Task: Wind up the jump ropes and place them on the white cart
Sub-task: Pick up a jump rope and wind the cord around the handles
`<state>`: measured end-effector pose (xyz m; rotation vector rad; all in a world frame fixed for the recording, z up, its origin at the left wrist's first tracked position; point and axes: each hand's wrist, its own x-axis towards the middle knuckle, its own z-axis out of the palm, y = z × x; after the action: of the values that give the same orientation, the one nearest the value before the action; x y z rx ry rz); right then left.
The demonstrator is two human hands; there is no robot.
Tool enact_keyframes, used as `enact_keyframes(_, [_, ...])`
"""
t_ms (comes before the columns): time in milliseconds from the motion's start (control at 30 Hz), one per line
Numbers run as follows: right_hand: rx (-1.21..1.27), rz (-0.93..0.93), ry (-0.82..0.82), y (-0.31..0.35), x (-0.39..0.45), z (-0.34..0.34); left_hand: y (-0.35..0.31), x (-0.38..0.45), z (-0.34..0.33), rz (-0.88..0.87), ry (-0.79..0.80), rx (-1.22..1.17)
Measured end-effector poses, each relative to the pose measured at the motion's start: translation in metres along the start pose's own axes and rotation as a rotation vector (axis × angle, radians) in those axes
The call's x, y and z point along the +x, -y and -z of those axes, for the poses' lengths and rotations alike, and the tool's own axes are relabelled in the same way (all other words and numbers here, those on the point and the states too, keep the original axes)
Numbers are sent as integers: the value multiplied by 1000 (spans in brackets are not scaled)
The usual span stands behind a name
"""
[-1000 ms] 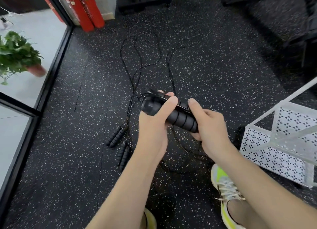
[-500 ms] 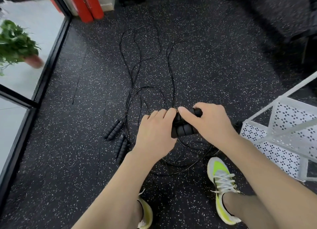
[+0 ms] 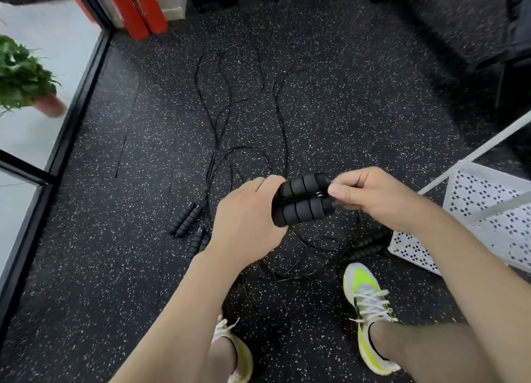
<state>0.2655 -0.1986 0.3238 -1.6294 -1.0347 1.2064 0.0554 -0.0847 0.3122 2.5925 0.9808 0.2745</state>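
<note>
My left hand [image 3: 247, 224] grips the left end of a pair of black foam jump rope handles [image 3: 301, 200] held side by side, with thin black cord wound between them. My right hand [image 3: 370, 198] pinches the cord at the handles' right end. Loose cord hangs from the handles to the floor. Two more pairs of black handles [image 3: 186, 219] [image 3: 199, 240] lie on the floor to the left, their thin cords [image 3: 221, 101] looping away from me. Another handle pair [image 3: 366, 246] lies by the white cart [image 3: 488, 210] at the right.
The floor is black speckled rubber. My feet in yellow-green shoes [image 3: 365, 305] stand below the hands. Red cylinders [image 3: 138, 9] lean at the back left. A potted plant [image 3: 23, 78] sits beyond a glass wall with a black frame [image 3: 77, 95]. Dark equipment fills the back right.
The handles have turned so both now show side by side. My right hand has shifted from gripping over the handles to pinching the cord at their right end. My view has tilted slightly.
</note>
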Motion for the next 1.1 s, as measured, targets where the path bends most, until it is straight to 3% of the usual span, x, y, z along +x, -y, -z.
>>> enact_keyframes(133, [499,32,-4,-18,9,-18,-10,2,3,145,42,-190])
enact_keyframes(200, [599,37,-130,-17,10,-33,-14,4,3,208,41,-224])
enact_keyframes(333, [324,4,-343,-10,5,-63,-21,8,3,299,-19,-250])
enact_keyframes(533, [-481,-118,-243,-3,1,-85,-18,13,-3,351,-40,-48])
enact_keyframes(600, [-641,-95,-219,0,-2,-91,-18,12,-4,367,-35,30])
enact_keyframes(900, [-998,73,-222,31,-15,-76,-9,7,-6,336,25,70])
enact_keyframes(1000, [-989,117,-199,29,-15,-62,-8,6,-9,243,84,96])
enact_keyframes(1100, [-811,93,-200,30,-14,-43,-9,3,-14,113,177,155])
